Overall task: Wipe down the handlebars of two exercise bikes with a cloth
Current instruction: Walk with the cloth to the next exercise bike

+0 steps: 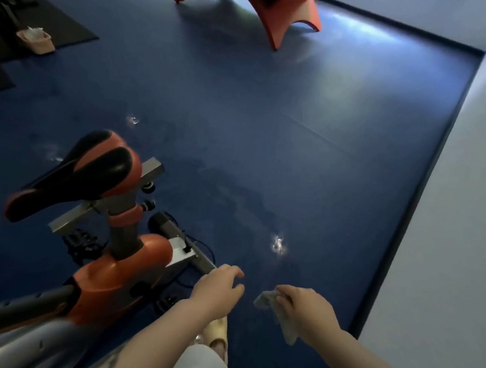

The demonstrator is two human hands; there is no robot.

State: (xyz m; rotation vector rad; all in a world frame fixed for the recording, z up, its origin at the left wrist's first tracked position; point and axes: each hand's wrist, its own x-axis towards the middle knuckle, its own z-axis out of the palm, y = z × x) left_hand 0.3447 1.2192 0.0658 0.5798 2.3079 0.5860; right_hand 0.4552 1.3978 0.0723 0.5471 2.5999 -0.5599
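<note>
While right hand grips grey cloth, left hand loosely curled, holding nothing, beside orange exercise bike, no legible writing.

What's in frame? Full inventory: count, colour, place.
exercise bike: 1, orange and grey, lower left
saddle: 1, black and orange, on the bike
orange frame: 1, orange, top centre, partly cut off
basket: 1, beige, upper left on the floor
black mats: dark, upper left
floor: blue, glossy
wall: pale, right side
cloth: 1, grey, gripped by the right hand
slipper: 1, pale yellow, bottom centre
left hand: loosely curled, empty
right hand: grips the cloth
</note>
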